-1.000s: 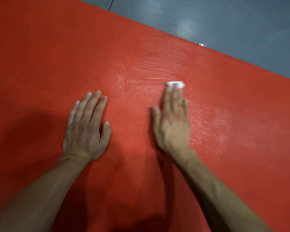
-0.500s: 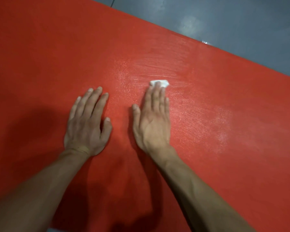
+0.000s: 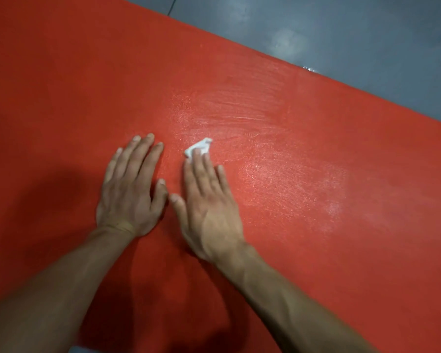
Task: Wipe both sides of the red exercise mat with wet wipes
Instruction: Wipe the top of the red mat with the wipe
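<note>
Red exercise mat [image 3: 61, 98] fills most of the view, lying on a grey floor [image 3: 367, 34] that shows past its far edge. Left hand [image 3: 131, 189] rests flat on the mat, fingers straight and close together, holding nothing. Right hand [image 3: 206, 200] lies just beside it, thumbs nearly touching, its straight fingers pressing a small crumpled white wet wipe [image 3: 199, 146] onto the mat. Pale wet streaks [image 3: 252, 121] spread across the mat beyond and right of the wipe

One head view; looks steeply down, close above the mat [image 3: 61, 85].
</note>
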Motion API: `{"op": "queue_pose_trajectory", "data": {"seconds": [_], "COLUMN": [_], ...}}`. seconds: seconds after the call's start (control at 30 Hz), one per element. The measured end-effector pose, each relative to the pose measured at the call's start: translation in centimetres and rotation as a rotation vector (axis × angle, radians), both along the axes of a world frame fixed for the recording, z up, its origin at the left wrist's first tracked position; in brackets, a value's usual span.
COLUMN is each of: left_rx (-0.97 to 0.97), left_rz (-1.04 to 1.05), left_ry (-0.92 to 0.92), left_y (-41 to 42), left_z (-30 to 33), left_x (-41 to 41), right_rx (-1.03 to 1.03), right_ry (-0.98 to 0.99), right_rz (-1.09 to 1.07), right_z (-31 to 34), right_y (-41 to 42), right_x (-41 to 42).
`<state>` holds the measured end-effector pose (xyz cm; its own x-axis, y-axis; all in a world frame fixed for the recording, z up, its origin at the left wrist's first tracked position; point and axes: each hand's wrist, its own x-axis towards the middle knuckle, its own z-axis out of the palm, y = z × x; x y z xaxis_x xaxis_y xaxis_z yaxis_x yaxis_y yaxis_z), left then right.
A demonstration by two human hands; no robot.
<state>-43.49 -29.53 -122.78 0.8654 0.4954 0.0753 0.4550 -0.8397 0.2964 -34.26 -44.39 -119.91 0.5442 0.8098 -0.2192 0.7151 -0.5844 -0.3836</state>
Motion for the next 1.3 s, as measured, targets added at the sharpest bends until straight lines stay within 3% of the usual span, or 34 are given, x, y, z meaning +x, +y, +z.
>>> {"op": "queue_pose_trajectory", "data": {"seconds": [0.23,0.53,0.7,0.87,0.97,1.07,1.2,1.3], "left_rx": [0.003,0.022,-0.126,0.040,0.131,0.161,0.045,0.071], "left_rz": [0.000,-0.001,0.036,-0.277,-0.309,-0.169,0.030,-0.264], "left_ry": [-0.009,0.055,0.050,0.173,0.302,0.315,0.271,0.264], "left_y": [0.0,-0.4,-0.6,-4.2,-4.4,-2.6,-3.7,-9.2], "left_z": [0.0,0.0,2.6,3.3,1.9,1.5,1.8,1.6], "left_x": [0.3,-0.1,0.9,1.6,1.7,1.4,3.2,4.6], "right_rx": [0.080,-0.093,-0.100,-0.091,-0.073,-0.061,-0.052,-0.028], "right_ry": [0.054,-0.087,-0.136,-0.140,-0.121,-0.119,-0.135,-0.134], "right_rz": [0.121,0.022,0.021,0.000,-0.014,-0.025,-0.025,-0.030], "right_z": [2.0,-0.7,-1.3,-1.2,-1.4,-1.6,-1.8,-1.9], "right_y": [-6.1,-13.8,-13.8,-13.6,-13.6,-13.5,-13.6,-13.7], "right_x": [0.6,-1.3,-1.5,-1.7,-1.6,-1.5,-1.4,-1.4]}}
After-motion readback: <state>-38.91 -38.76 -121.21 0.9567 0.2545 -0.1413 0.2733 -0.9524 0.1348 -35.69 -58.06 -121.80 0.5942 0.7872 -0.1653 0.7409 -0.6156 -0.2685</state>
